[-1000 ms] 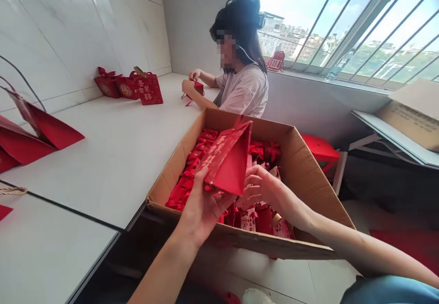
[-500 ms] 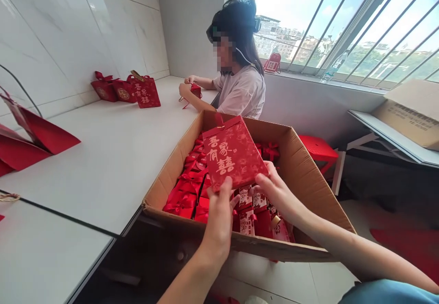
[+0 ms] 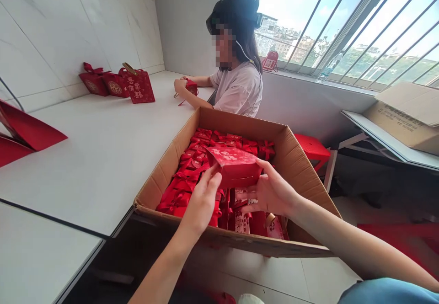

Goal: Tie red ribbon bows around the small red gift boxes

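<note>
Both my hands hold one red paper gift bag (image 3: 235, 167) with gold lettering, low over a large open cardboard box (image 3: 302, 171). My left hand (image 3: 202, 201) grips the bag's near left edge with fingers closed on it. My right hand (image 3: 272, 192) holds the bag's right side from beneath. The bag lies tipped almost flat, its top face towards me. The box under it is packed with several small red ribbon-tied gift boxes (image 3: 187, 183).
A white counter (image 3: 103, 157) runs along the left, with red bags (image 3: 116, 84) against the tiled wall and flat red bags (image 3: 24, 132) at the far left. Another person (image 3: 238, 80) sits beyond the box handling a small red box. A red stool (image 3: 310, 146) and a carton (image 3: 408, 114) stand to the right.
The red bag has tipped from upright, lettering facing me, to nearly flat and dropped lower towards the box. Both hands kept hold of it and moved down with it.
</note>
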A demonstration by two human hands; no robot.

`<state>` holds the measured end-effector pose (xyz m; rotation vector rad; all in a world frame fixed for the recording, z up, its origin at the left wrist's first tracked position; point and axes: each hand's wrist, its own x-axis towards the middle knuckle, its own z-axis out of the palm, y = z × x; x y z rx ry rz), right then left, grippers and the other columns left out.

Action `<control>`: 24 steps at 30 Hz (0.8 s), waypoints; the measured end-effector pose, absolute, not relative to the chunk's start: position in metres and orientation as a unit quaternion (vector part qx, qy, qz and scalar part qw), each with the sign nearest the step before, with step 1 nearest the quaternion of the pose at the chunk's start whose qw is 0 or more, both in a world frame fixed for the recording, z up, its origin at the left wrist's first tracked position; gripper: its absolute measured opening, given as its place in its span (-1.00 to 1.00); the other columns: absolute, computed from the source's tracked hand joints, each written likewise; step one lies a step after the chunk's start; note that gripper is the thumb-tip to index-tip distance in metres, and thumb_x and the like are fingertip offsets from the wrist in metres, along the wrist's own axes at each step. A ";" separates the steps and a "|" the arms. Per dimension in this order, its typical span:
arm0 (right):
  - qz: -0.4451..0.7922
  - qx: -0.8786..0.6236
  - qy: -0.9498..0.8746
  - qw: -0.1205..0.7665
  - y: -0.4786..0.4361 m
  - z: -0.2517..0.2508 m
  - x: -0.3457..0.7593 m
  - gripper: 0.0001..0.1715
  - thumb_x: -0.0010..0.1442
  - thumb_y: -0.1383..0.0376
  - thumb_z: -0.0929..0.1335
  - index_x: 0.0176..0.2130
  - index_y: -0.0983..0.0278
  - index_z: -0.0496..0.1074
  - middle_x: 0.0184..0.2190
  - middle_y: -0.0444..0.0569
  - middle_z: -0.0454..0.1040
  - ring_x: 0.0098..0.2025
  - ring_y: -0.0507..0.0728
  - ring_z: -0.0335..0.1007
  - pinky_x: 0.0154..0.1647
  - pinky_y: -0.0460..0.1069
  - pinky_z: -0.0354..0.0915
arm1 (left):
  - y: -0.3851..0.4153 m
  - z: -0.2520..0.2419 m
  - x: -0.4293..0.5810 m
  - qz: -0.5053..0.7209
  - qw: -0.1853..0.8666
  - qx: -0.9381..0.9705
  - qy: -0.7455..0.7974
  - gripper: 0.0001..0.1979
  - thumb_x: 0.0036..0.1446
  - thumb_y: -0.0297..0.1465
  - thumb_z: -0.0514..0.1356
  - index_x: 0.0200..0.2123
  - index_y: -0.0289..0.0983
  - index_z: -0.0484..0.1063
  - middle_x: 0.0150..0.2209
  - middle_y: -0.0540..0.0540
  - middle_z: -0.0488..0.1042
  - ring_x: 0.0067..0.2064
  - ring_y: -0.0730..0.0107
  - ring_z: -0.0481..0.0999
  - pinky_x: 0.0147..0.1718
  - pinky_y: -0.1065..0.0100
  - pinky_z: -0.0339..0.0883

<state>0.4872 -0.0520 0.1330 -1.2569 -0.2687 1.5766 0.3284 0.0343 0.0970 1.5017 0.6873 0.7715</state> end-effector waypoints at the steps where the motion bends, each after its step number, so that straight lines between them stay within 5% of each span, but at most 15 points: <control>1: 0.614 -0.555 -0.144 0.542 -0.053 0.131 0.496 -0.50 0.14 -0.04 0.21 -0.07 0.24 0.29 -0.25 0.04 0.48 -0.30 0.16 0.47 -0.29 0.11 0.41 | 0.030 0.093 0.325 0.310 0.547 0.719 0.296 -0.60 0.19 -0.21 0.03 0.03 -0.26 0.36 -0.03 -0.20 0.48 0.04 0.12 0.43 -0.04 0.12 0.31; 5: 0.279 -0.720 -0.300 0.560 -0.063 0.124 0.561 -0.49 0.07 0.10 0.30 0.00 0.19 0.17 -0.01 0.04 0.40 -0.06 0.18 0.40 -0.03 0.09 0.33 | 0.005 0.072 0.309 0.279 0.215 0.902 0.251 -0.69 0.14 -0.31 0.10 -0.07 -0.31 0.42 -0.16 -0.20 0.52 -0.13 0.08 0.47 -0.08 0.04 0.24; 8: 0.060 -0.875 -0.305 0.372 -0.073 0.116 0.615 -0.32 0.07 0.11 0.29 0.10 0.29 0.01 -0.04 0.15 0.40 -0.06 0.20 0.40 -0.01 0.07 0.28 | -0.005 0.055 0.303 0.288 0.109 0.931 0.196 -0.76 0.19 -0.34 0.03 -0.27 -0.30 0.47 -0.37 -0.12 0.52 -0.33 0.22 0.46 -0.18 0.13 0.20; 11: 0.037 -0.931 -0.284 0.228 -0.079 0.107 0.642 -0.36 0.08 0.11 0.26 0.07 0.35 0.07 -0.10 0.21 0.43 -0.08 0.27 0.41 -0.04 0.09 0.27 | -0.005 0.046 0.304 0.309 0.083 0.931 0.174 -0.73 0.22 -0.33 -0.01 -0.32 -0.27 0.46 -0.42 -0.09 0.50 -0.36 0.27 0.41 -0.23 0.19 0.14; 24: -0.019 -0.970 -0.239 0.037 -0.072 0.127 0.643 -0.35 0.12 0.01 0.18 0.01 0.44 0.21 -0.16 0.36 0.45 -0.04 0.43 0.38 -0.11 0.17 0.25 | -0.007 0.040 0.302 0.339 0.090 0.921 0.168 -0.76 0.21 -0.35 -0.01 -0.34 -0.27 0.43 -0.42 -0.05 0.46 -0.36 0.30 0.37 -0.25 0.22 0.08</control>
